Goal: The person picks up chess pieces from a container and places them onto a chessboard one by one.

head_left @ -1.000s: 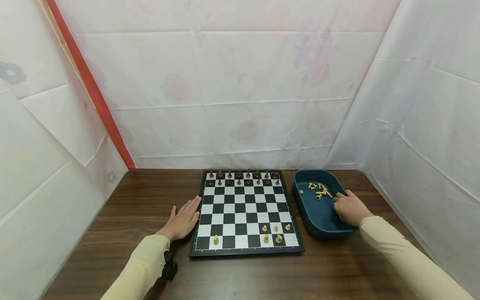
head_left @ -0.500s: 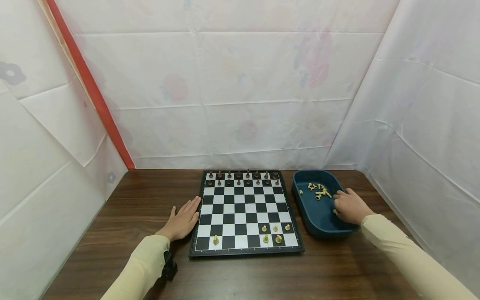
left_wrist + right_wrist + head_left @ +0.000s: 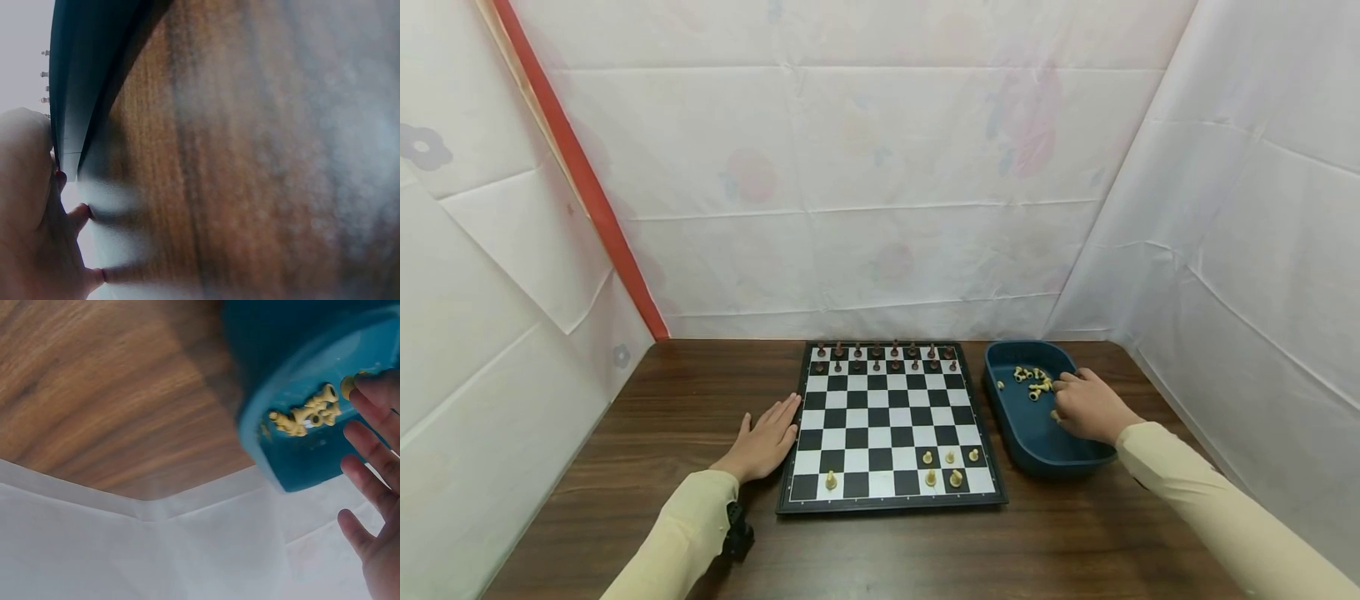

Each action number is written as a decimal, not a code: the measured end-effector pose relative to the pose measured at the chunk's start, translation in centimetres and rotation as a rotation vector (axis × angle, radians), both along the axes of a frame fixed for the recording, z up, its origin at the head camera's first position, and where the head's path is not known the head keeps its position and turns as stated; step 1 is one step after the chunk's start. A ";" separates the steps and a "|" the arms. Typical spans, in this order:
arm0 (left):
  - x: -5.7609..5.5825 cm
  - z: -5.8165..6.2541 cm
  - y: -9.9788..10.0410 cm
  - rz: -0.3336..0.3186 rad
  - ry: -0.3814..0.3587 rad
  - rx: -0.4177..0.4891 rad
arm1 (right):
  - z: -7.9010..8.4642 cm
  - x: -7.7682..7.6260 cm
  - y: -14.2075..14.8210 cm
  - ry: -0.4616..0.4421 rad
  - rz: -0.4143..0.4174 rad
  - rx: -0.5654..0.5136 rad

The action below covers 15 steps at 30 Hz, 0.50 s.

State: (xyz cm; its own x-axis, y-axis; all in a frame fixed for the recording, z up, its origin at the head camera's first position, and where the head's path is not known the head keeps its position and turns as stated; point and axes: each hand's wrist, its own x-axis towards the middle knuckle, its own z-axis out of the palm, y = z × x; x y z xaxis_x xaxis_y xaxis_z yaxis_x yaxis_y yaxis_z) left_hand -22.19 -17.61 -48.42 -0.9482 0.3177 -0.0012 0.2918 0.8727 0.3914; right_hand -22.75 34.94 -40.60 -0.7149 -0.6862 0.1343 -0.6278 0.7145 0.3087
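Note:
My left hand (image 3: 762, 443) lies with its fingers extended at the left edge of the chessboard (image 3: 891, 504). Over the blue tray (image 3: 1037, 462), my right hand (image 3: 1092, 407) pinches a cream chess piece (image 3: 348, 386) between thumb and index finger, the other fingers spread. Most of that piece is hidden by the fingers, so I cannot tell its kind. More cream chess pieces (image 3: 306, 417) lie in a heap on the tray floor. Several cream pieces stand on the near rows, among them one (image 3: 831, 480) at the left and one (image 3: 956, 478) at the right.
Two rows of dark red chess pieces (image 3: 876, 365) stand along the board's far side. A wooden table (image 3: 715, 367) carries board and tray. White patterned sheets (image 3: 865, 250) hang behind and at both sides, and a red strip (image 3: 580, 171) runs down the left.
My right hand has lifted and shifted a little left inside the tray, with the cream chess piece in its fingers. The left hand stays in place by the board.

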 end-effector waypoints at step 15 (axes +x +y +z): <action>0.1 0.1 0.0 -0.008 -0.003 0.008 | 2.7 0.4 -3.1 0.073 0.101 0.010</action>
State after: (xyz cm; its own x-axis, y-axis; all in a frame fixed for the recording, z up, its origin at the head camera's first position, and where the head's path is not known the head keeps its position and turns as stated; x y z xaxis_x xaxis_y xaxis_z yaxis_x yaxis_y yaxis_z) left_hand -22.13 -17.65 -48.31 -0.9457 0.3251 -0.0013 0.2976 0.8672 0.3993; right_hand -22.32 31.84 -37.89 -0.6304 -0.7559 0.1764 -0.6721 0.6453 0.3631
